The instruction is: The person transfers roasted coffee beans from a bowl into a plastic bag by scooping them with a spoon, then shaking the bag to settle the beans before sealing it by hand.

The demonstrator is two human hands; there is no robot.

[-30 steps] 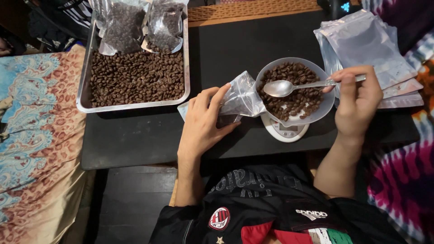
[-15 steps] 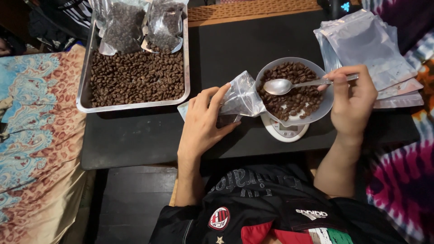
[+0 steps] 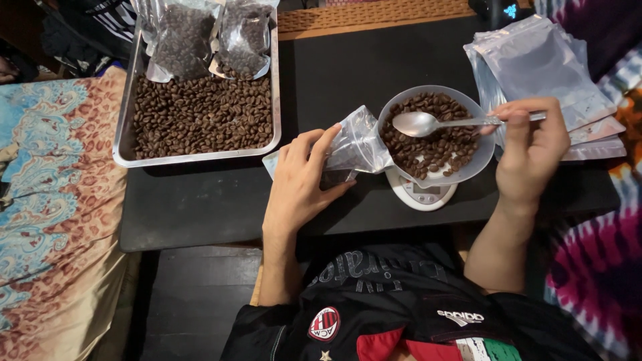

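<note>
Metal spoon [image 3: 428, 123] pinched in right hand [image 3: 528, 150] fingers; left hand [image 3: 301, 180] fingers clasping half-hidden clear pouch [image 3: 358, 144]

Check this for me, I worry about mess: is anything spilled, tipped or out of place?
Nothing stands out. The beans stay inside the metal tray and the bowl on the scale. The left hand holds a clear bag beside the bowl; the right hand holds a spoon over it.

Home: patterned bedding [image 3: 53, 200] beside table [image 3: 200, 200]
</note>
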